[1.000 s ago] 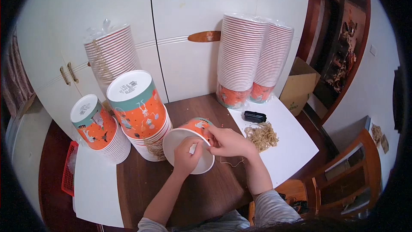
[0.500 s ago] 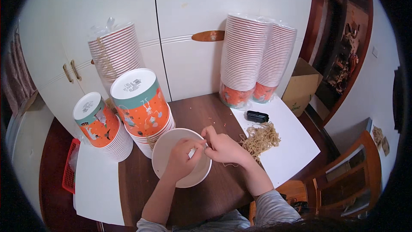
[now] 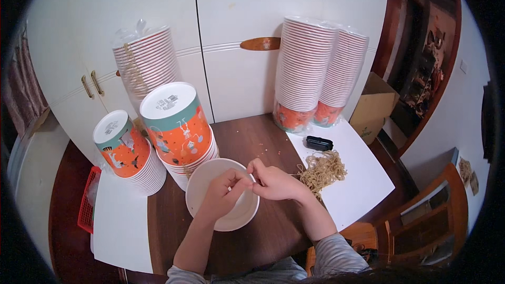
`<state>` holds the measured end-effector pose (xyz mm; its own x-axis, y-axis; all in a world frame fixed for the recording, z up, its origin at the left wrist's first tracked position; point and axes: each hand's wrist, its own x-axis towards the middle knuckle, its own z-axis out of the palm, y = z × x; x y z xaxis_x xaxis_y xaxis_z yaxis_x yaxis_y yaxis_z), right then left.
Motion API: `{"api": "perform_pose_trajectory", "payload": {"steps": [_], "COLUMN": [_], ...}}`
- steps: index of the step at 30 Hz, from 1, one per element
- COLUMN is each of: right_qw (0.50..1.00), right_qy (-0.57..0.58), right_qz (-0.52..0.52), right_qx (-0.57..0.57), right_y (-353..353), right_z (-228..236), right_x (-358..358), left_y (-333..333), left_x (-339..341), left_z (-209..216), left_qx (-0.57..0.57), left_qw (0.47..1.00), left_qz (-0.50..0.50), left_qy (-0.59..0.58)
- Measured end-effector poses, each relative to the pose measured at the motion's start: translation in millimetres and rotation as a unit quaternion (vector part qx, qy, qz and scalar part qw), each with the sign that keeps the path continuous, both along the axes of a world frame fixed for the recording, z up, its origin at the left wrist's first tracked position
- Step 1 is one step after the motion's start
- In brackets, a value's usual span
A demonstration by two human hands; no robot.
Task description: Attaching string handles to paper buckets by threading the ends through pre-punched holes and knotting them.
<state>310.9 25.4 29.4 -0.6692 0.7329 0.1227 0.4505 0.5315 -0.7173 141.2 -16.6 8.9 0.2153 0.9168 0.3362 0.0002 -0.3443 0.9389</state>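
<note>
An open white paper bucket (image 3: 231, 222) stands in front of me on the brown table, its mouth facing up. Over its mouth reaches my left hand (image 3: 223, 194), thumb and fingers pinched together close to the right side of the rim. My right hand (image 3: 273, 181) is closed at that same side, and the fingertips of both hands almost meet. A thin strand of twine runs from the tangled tan twine pile (image 3: 322, 172) to my right hand. What lies between my left fingertips is too small to make out.
Upside-down stacks of orange and green paper buckets, one large (image 3: 179, 131) and one smaller (image 3: 123, 152), stand at left. Behind are a plastic-wrapped stack (image 3: 147, 66) and two tall wrapped stacks (image 3: 306, 68). A black case (image 3: 319, 143) lies beside the twine; a wooden chair (image 3: 426, 221) stands right.
The whole view has shifted slightly. My hands stay at the bucket's rim with small finger movements; the loose strand under my right wrist no longer shows.
</note>
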Motion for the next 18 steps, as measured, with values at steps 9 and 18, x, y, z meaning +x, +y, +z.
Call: {"api": "perform_pose_trajectory", "payload": {"steps": [9,18], "right_qw": [0.999,0.983], "right_qy": [0.023,0.148], "right_qz": [0.041,0.088], "right_qx": [0.014,0.071], "right_y": [5,-5], "right_z": [11,13], "right_x": [23,15], "left_y": [-2,-4], "left_x": [-1,11], "left_z": [-2,2], "left_qx": [-0.010,0.033], "left_qw": [0.996,0.987], "left_qz": [0.055,0.059], "left_qy": [0.066,0.148]}}
